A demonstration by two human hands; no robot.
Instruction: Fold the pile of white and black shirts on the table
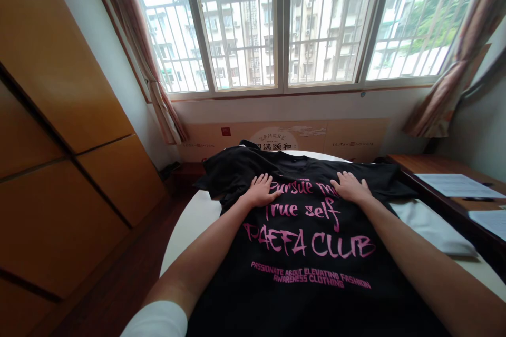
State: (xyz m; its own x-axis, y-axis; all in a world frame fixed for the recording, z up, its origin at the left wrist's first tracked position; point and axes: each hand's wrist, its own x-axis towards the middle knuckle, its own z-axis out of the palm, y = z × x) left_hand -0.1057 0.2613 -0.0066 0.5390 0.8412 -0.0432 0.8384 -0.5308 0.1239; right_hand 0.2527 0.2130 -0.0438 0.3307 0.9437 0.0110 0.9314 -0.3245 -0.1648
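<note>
A black T-shirt [300,305] with pink lettering lies spread face up, its collar at the far side and its sleeves out to both sides. Flat on the left of its chest rests my left hand [261,190], fingers extended beside the top line of print. My right hand [351,187] lies on the right of the chest with its fingers spread, covering the end of that line. Both palms face down on the cloth and hold nothing. The shirt's lower hem is out of view.
Beneath the shirt is a round white table [185,231]. A folded white cloth [435,226] lies at its right. On the right, a brown desk [407,163] bears printed papers [450,184] and a pen [478,199]. A wooden cabinet [59,168] stands left; barred windows are ahead.
</note>
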